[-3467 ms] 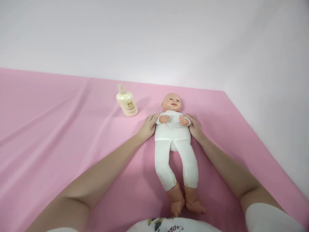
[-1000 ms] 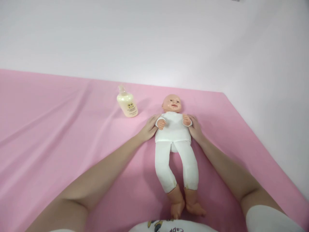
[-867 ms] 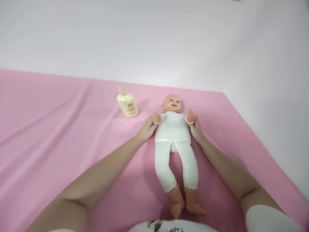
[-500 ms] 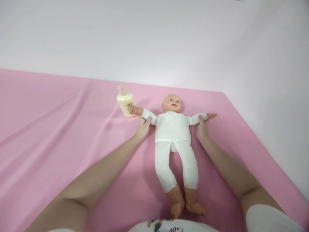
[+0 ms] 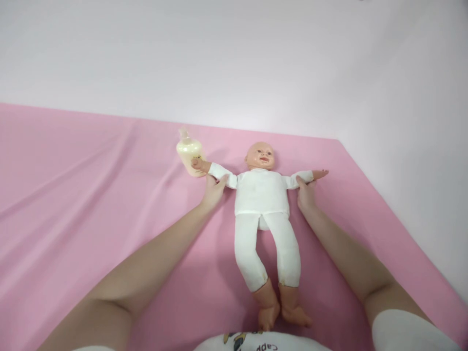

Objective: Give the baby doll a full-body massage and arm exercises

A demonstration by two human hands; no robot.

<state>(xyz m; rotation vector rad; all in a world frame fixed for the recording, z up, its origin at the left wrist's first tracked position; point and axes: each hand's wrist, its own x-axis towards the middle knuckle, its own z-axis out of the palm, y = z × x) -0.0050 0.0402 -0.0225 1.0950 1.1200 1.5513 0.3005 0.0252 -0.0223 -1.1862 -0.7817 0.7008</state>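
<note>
A baby doll (image 5: 261,195) in a white suit lies on its back on the pink sheet (image 5: 91,204), head away from me, bare feet near me. Both its arms are spread out sideways. My left hand (image 5: 213,191) grips the doll's arm on the left side at the sleeve. That arm's small hand touches a cream lotion bottle (image 5: 188,155). My right hand (image 5: 306,195) grips the doll's other arm at the sleeve, its small hand pointing right.
The pink sheet has folds running across its left half and ends at a white wall (image 5: 402,122) at the back and right. My white shirt shows at the bottom edge.
The doll's arms lay folded on its chest a second ago; both my hands have pulled them outward until they lie straight. The bottle has tipped slightly where the doll's hand meets it.
</note>
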